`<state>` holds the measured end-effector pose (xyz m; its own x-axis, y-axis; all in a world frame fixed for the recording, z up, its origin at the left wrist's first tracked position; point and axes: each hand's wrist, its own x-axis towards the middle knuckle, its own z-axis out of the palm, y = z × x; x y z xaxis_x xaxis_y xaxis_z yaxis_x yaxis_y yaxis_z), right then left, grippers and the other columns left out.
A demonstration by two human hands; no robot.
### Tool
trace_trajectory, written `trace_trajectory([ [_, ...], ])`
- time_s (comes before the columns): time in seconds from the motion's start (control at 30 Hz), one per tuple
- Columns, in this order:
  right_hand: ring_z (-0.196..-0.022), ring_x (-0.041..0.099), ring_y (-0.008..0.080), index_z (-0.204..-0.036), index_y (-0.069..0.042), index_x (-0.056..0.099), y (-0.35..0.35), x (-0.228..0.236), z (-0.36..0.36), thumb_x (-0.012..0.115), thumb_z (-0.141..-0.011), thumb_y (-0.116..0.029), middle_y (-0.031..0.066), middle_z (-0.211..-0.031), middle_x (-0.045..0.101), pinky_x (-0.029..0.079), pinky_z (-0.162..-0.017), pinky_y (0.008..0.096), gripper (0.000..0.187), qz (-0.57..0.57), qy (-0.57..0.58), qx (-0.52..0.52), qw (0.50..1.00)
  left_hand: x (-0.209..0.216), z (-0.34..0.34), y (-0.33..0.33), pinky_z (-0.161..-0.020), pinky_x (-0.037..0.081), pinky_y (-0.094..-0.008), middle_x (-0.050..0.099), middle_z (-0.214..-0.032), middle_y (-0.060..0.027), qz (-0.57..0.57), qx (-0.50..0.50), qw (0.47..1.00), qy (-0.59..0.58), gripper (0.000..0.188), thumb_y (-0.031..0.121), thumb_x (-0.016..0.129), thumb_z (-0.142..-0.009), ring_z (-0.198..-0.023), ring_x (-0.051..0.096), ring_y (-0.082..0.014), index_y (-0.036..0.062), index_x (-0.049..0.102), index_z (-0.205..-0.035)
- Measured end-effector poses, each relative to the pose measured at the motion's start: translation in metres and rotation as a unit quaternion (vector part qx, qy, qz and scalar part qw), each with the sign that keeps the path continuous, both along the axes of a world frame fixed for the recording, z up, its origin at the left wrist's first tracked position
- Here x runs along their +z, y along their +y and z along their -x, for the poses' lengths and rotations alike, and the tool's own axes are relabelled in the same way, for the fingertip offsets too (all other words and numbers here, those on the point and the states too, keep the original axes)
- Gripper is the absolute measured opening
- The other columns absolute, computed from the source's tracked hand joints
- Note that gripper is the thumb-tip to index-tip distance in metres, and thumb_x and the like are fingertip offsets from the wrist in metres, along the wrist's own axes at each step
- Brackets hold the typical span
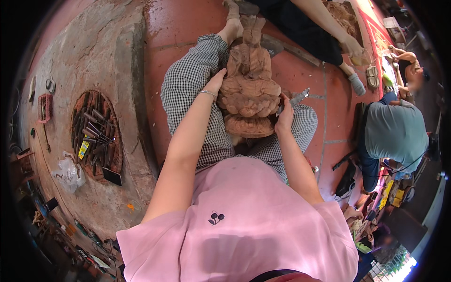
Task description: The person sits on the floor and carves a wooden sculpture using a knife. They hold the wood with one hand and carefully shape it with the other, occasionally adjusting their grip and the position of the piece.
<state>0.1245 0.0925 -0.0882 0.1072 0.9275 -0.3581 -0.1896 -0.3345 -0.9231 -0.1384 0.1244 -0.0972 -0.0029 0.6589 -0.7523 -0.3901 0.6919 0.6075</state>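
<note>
A brown carved wooden statue lies between my legs, its layered, petal-like base toward me and its narrow end pointing away. My left hand grips its left side, the fingers pressed along the wood and partly hidden. At the right side of the base, my right hand is closed with the fingers bent. A crumpled silvery-grey strip sticks out of it beyond the knuckles; its exact kind cannot be made out. The thumb side of this hand is against or very near the carving.
A round woven tray of chisels stands left on a raised concrete slab, with a phone and a plastic bag by it. A co-worker's arm reaches in at the top. Another person sits at right.
</note>
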Motion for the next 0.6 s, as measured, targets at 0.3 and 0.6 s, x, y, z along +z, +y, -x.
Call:
trace_trajectory([
  [0.3, -0.123, 0.052, 0.0252, -0.134, 0.003, 0.054, 0.005, 0.010, 0.013, 0.036, -0.105, -0.028, 0.0125, -0.134, 0.057, 0.039, -0.106, 0.0361, 0.046, -0.002, 0.021, 0.024, 0.999, -0.124, 0.030, 0.014, -0.114, 0.031, -0.0379, 0.043, -0.151, -0.0178, 0.034, 0.064, 0.997, -0.028, 0.063, 0.043, 0.037, -0.103, -0.135, 0.045, -0.0292, 0.0000, 0.038, -0.149],
  [0.6, -0.125, 0.050, 0.0248, -0.134, 0.001, 0.054, 0.002, 0.000, 0.002, 0.037, -0.105, -0.030, 0.0122, -0.133, 0.056, 0.037, -0.108, 0.0371, 0.046, 0.004, 0.009, 0.012, 1.000, -0.093, 0.012, 0.024, -0.104, 0.046, -0.0368, 0.054, -0.140, -0.0114, 0.018, -0.022, 0.994, -0.107, 0.047, 0.031, 0.032, -0.105, -0.120, 0.057, -0.0242, 0.0053, 0.044, -0.143],
])
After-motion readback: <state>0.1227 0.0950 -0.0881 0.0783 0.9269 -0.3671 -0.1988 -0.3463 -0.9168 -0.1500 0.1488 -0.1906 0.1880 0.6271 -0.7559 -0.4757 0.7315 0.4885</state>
